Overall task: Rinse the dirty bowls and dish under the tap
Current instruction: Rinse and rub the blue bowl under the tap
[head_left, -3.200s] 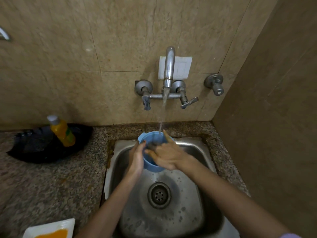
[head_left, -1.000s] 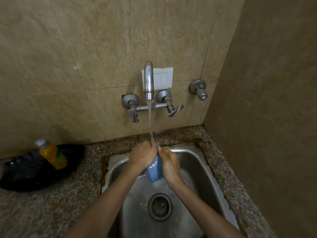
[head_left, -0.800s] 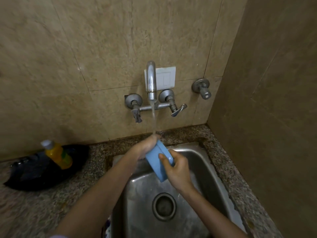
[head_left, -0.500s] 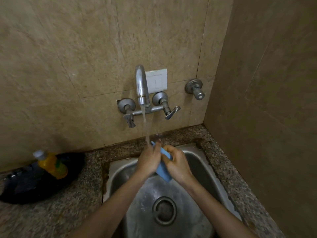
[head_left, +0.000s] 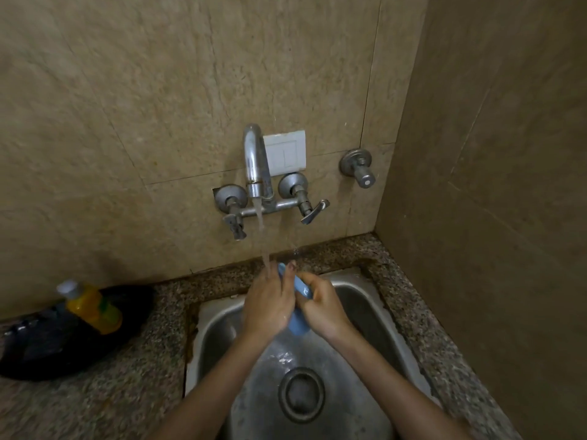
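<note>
Blue bowl is sandwiched between both hands, tipped up on its edge, just above the back end of the steel sink. Left hand is cupped over one side of it, and the right hand has its fingers curled round the other side, so both have a grip on it and only a sliver of blue shows. The tap is running, and the water stream lands right on the left hand's fingers at the bowl's top rim. The drain sits below them. Off to the left on the speckled desk there's a yellow bottle lying on something black.
</note>
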